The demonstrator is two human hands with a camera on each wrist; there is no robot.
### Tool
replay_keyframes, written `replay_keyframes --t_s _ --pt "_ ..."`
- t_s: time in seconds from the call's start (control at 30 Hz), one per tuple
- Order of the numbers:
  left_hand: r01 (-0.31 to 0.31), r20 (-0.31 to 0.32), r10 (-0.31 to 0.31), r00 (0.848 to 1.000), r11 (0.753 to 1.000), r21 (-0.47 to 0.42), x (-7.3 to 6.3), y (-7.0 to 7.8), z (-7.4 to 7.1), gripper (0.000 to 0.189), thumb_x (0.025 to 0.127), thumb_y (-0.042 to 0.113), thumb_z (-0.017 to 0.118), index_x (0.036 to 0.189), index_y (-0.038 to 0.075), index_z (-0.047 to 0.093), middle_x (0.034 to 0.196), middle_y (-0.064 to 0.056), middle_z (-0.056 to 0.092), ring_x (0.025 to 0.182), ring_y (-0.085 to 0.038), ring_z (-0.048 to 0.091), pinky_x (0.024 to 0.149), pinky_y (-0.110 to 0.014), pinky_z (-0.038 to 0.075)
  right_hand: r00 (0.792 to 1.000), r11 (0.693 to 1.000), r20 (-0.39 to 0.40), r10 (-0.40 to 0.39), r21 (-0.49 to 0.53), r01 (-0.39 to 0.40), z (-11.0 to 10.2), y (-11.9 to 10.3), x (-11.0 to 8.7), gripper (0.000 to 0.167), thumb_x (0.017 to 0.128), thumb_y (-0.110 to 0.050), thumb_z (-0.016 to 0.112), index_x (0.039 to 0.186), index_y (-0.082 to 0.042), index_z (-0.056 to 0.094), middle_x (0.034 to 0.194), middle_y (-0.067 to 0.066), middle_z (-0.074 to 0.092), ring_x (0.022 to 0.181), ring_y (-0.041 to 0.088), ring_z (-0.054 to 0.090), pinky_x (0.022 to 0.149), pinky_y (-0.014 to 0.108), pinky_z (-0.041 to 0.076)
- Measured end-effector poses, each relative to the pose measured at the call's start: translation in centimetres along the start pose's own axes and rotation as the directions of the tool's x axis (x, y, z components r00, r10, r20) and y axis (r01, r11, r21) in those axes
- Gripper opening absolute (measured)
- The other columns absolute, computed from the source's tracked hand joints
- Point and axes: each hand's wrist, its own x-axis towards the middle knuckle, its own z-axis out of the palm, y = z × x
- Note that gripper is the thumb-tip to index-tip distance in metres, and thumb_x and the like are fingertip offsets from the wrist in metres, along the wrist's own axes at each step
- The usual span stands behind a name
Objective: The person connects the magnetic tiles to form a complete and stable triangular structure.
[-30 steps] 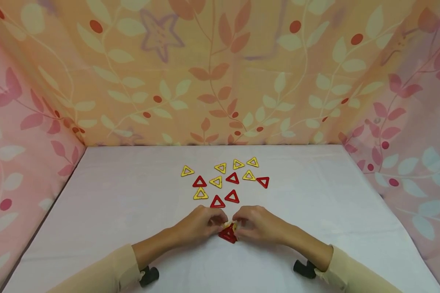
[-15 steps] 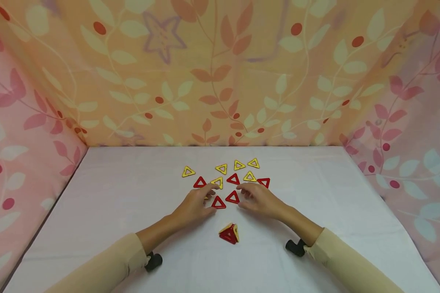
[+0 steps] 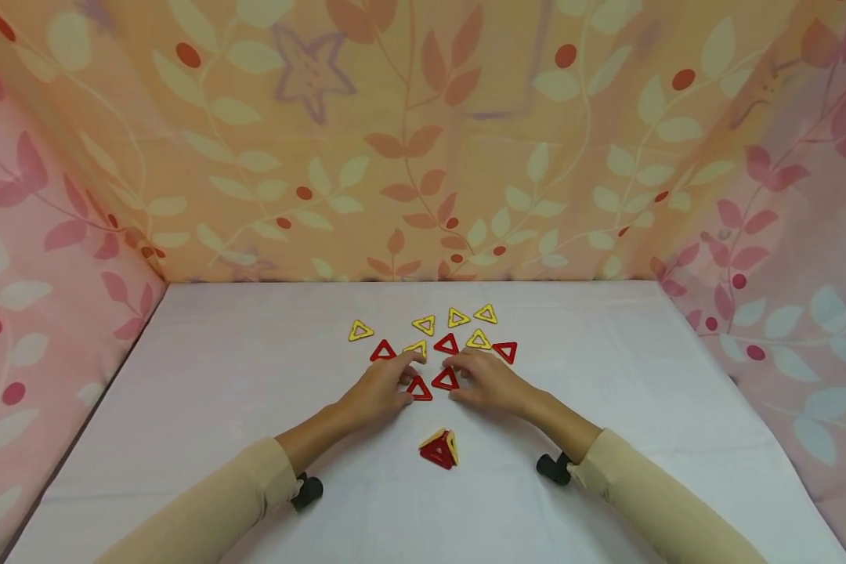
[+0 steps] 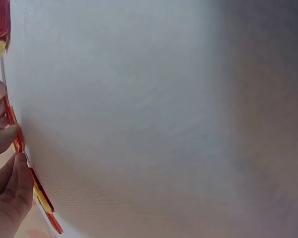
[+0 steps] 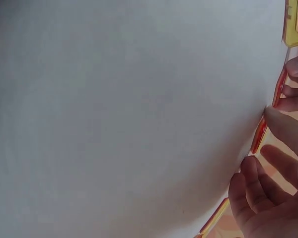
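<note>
Both hands are over a group of flat triangular tiles, red and yellow, each with a triangular hole. My left hand (image 3: 379,388) has its thumb at the left edge of the nearest red triangle (image 3: 419,389), its fingers apart from the thumb. My right hand (image 3: 492,381) spans the right side of another red triangle (image 3: 446,379), thumb below and fingertips above; whether it presses the tile is unclear. Both wrist views show fingertips down at the table beside tile edges. Closer to me stands a small pyramid (image 3: 439,451) of red and yellow triangles.
Beyond the hands lie several more tiles, among them a yellow triangle (image 3: 360,330) at the left and a red triangle (image 3: 506,351) at the right. The left hand hides one yellow tile. Patterned cloth (image 3: 409,141) walls the white table (image 3: 240,345) at the back and sides.
Both hands let go of the pyramid and moved away from me to the loose tiles. Since half a second ago, the right hand has shifted slightly left, closer to its red triangle.
</note>
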Motion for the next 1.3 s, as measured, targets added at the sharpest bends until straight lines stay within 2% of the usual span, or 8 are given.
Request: replay_keyframes --t_s 0.27,0.4,0.6,0.9,1.2,1.3 --pt "-0.035 0.017 0.035 0.999 0.999 0.011 0.6 0.1 0.2 0.053 0.084 -0.003 0.076 0.132 0.009 0.056 0.112 -0.005 0.07 0.096 -0.017 0.064 0.085 -0.031 0.055 1.0 1.0 0.02 -0.022 -0.021 0.023 -0.4 0.2 0.0 0.033 0.087 -0.015 0.077 0.118 -0.008 0.071 0.105 0.001 0.065 0.093 0.014 0.056 0.083 0.032 0.051" --pt "-0.044 0.013 0.044 0.999 0.999 0.026 0.9 0.3 0.2 0.051 0.083 -0.006 0.075 0.13 0.007 0.057 0.111 -0.007 0.071 0.096 -0.018 0.065 0.085 -0.033 0.055 0.999 0.999 0.026 -0.04 -0.033 0.041 -0.6 0.2 -0.2 0.03 0.087 -0.007 0.072 0.117 -0.008 0.071 0.108 0.001 0.066 0.099 0.015 0.059 0.089 0.035 0.051" --pt "-0.032 0.026 0.032 0.999 0.999 0.01 1.1 0.5 0.4 0.051 0.084 -0.007 0.074 0.13 0.006 0.057 0.112 -0.008 0.071 0.101 -0.019 0.068 0.087 -0.034 0.056 0.994 0.995 0.051 -0.097 -0.033 0.099 -0.9 0.3 -0.4 0.03 0.086 0.0 0.07 0.115 -0.008 0.072 0.108 0.0 0.068 0.101 0.013 0.061 0.09 0.034 0.052" --pt "-0.024 0.035 0.024 0.999 1.0 0.001 1.4 0.6 0.5 0.052 0.084 -0.006 0.074 0.131 0.007 0.056 0.112 -0.007 0.071 0.103 -0.019 0.068 0.088 -0.033 0.055 0.997 0.999 0.075 -0.033 0.013 0.032 -1.2 0.3 -0.7 0.033 0.087 -0.001 0.074 0.119 -0.004 0.069 0.114 0.003 0.069 0.105 0.016 0.063 0.094 0.035 0.052" --pt "-0.027 0.046 0.027 0.999 0.999 0.016 1.8 0.9 0.7 0.053 0.084 -0.003 0.076 0.132 0.009 0.055 0.111 -0.007 0.072 0.104 -0.019 0.068 0.088 -0.033 0.055 0.996 1.0 0.087 -0.017 0.018 0.016 -1.3 0.1 -0.5 0.033 0.086 0.0 0.074 0.119 -0.004 0.069 0.112 0.003 0.069 0.102 0.015 0.062 0.092 0.034 0.053" --pt "-0.028 0.056 0.028 0.998 1.0 0.01 1.9 1.0 0.8 0.055 0.085 -0.003 0.075 0.134 0.009 0.054 0.111 -0.007 0.072 0.104 -0.018 0.068 0.087 -0.032 0.056 0.996 0.999 0.084 -0.034 0.011 0.034 -1.2 0.1 -0.4 0.033 0.086 0.001 0.074 0.118 -0.004 0.069 0.111 0.003 0.069 0.101 0.016 0.062 0.091 0.034 0.053"
